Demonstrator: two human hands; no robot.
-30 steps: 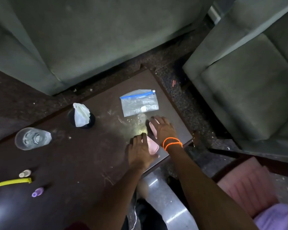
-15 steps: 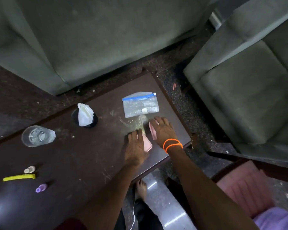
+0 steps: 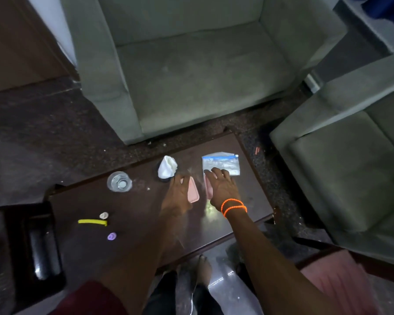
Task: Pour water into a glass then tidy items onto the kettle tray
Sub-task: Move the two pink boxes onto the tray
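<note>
The fingers of my right hand lie spread and nearly straight, palm down, their tips on the near edge of a clear zip bag with a blue seal strip. Under the thumb side of that hand a pink flat piece peeks out, its long axis running away from me towards the bag. The fingers of my left hand are also laid flat and loose on the desk, gripping nothing that I can see; along that hand's right edge lies a second pink flat piece, touching the hand, long axis likewise pointing away from me, rounded near end towards me. The two pink pieces lie side by side, a narrow strip of desk between them. Two orange bands circle my right wrist.

Just beyond my left fingertips stands a dark cup holding a crumpled white tissue. Left of it is the glass, upright, seen from above, clear, with what looks like water in it, well apart from both hands. Nearer me on the left of the desk lie a yellow clip, its length running left to right, a small pale cap and a small purple cap. At the far left, off the desk's end, sits a dark tray with a dark cylindrical object on it, blurred. Grey armchairs stand beyond the desk.
</note>
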